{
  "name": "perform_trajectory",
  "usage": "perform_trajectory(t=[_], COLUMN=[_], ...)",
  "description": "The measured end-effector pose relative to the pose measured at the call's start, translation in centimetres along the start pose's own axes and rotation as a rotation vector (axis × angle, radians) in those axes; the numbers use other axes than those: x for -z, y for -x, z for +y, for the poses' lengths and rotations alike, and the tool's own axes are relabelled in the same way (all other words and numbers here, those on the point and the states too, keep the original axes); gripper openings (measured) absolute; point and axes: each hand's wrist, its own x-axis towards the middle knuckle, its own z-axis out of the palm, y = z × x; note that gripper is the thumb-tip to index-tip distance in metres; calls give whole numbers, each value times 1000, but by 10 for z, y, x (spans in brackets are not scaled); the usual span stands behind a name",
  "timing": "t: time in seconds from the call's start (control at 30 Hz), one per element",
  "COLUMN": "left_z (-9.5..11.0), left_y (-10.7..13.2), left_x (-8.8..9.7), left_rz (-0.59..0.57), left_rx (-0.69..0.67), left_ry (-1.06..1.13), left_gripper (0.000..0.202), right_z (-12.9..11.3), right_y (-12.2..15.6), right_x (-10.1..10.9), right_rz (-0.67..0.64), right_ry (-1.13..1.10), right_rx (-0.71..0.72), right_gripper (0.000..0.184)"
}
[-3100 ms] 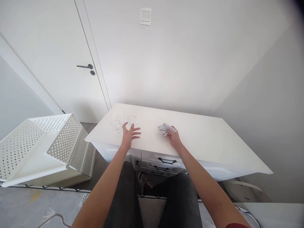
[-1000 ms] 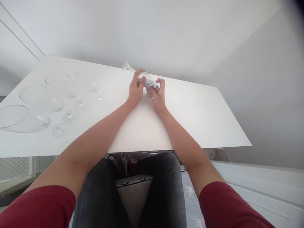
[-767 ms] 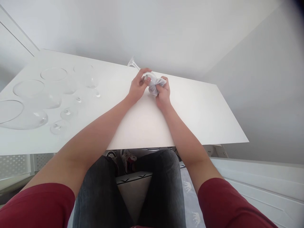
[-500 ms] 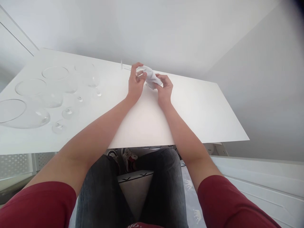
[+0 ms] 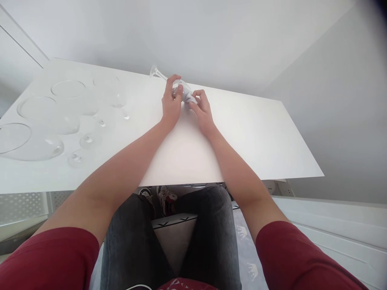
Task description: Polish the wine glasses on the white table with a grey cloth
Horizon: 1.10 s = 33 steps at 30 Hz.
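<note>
My left hand is closed around the bowl of a wine glass, which lies tilted in the air with its foot pointing up and to the left. A pale cloth is bunched at the glass's mouth end and covers part of the bowl. The fingers of my right hand pinch this cloth against the glass. How much of the cloth sits inside the bowl is hidden by my fingers.
Several clear wine glasses stand on the left part of the white table. A wall rises behind the table's far edge. My legs are below the near edge.
The glass has tilted, its foot now higher and further left. My right hand has moved left and closer to my left hand, and the cloth looks more bunched up.
</note>
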Motion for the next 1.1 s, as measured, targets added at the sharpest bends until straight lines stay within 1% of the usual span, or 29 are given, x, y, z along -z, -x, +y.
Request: perform_trajectory(t=[0.07,0.1,0.13,0.23,0.3,0.37,0.4,0.47,0.53,0.57,0.6,0.67,0.73,0.8,0.83,0.9,0.93,1.0,1.1], left_z=[3,4,6,11,15,19,20,21,18,16,13,10,8,9,10,11,11,12,15], left_y=[1,2,3,5,6,6,6,5,4,3,2,1,1,1,1,1,1,2,3], left_x=[-1,-2,-3,-5,-5,-5,-5,-4,-3,-2,-1,0,0,0,0,-1,-1,0,-1], left_rz=[21,-6,-58,-189,-251,-286,-281,-212,-110,-78,-71,-110,-177,-245,-277,-317,-319,-288,-240], left_rx=[-34,-53,-71,-106,-147,-190,-200,-165,-65,-9,30,40,-13,-64,-77,-72,-54,-16,50], left_ry=[-101,-127,-124,-78,-52,-11,17,80,129,137,139,139,147,154,149,134,133,156,195], left_gripper=[47,47,46,50,53,50,48,43,42,42,42,40,41,45,48,53,53,48,36], right_z=[2,3,4,4,2,1,1,1,3,3,4,4,5,8,9,12,12,11,3], right_y=[1,1,1,1,0,-3,-4,-5,-5,-5,-5,-4,-5,-7,-8,-11,-11,-11,-8], right_x=[2,3,5,12,16,18,18,15,9,6,4,3,6,11,14,17,17,15,9], right_rz=[29,41,40,47,84,95,82,18,-70,-107,-138,-164,-119,-28,12,27,13,-13,30], right_ry=[-77,-99,-107,-62,-35,-43,-46,-1,99,146,178,177,110,27,-13,-82,-110,-133,-59], right_rx=[-53,-62,-62,-12,30,52,61,91,145,175,198,219,200,161,138,77,49,26,82], right_gripper=[31,33,35,44,51,56,58,57,58,59,61,61,57,55,56,62,64,65,61])
